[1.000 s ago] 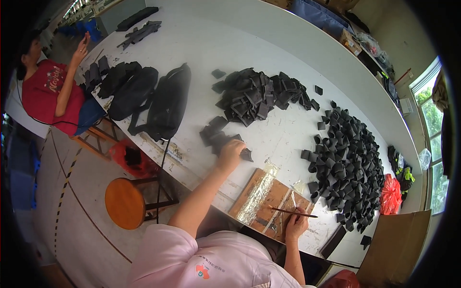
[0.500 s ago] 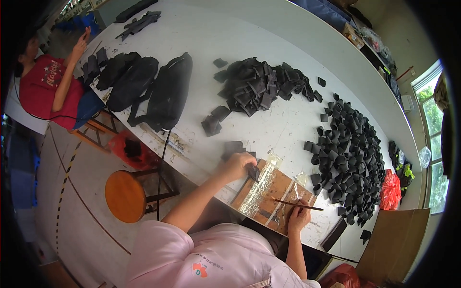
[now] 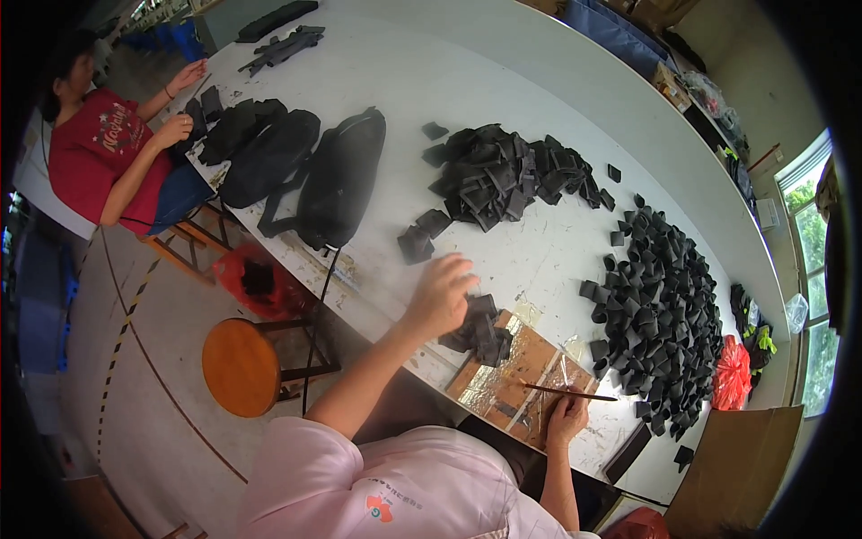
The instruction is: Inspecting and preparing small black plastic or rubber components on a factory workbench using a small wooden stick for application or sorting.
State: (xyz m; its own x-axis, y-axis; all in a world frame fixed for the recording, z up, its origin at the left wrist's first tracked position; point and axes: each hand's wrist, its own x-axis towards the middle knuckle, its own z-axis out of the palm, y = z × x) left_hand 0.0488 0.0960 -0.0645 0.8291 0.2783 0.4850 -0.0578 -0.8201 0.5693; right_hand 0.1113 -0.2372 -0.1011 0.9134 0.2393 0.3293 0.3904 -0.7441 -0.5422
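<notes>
My left hand [image 3: 440,295] is raised over the table, fingers loosely apart and a little blurred, with nothing visible in them. Just beside it, a small bunch of black fabric pieces [image 3: 485,334] lies overlapping the upper left corner of a brown board [image 3: 537,357] with strips of shiny clear tape. My right hand [image 3: 567,419] rests at the board's right side, closed round a thin dark brown stick [image 3: 575,392] that lies level across the board. Beyond my left hand are two loose black fabric pieces [image 3: 417,242].
A heap of flat black pieces [image 3: 494,171] lies at mid-table, with a larger pile of folded black pieces [image 3: 660,314] to the right. Black bags [image 3: 343,180] lie on the left. A co-worker in a red shirt [image 3: 103,153] sits at the far left, near a wooden stool [image 3: 241,366].
My left hand has let go of a black piece at the board and moved up and away. Several black pieces now lie over the board's corner. My right hand keeps the stick.
</notes>
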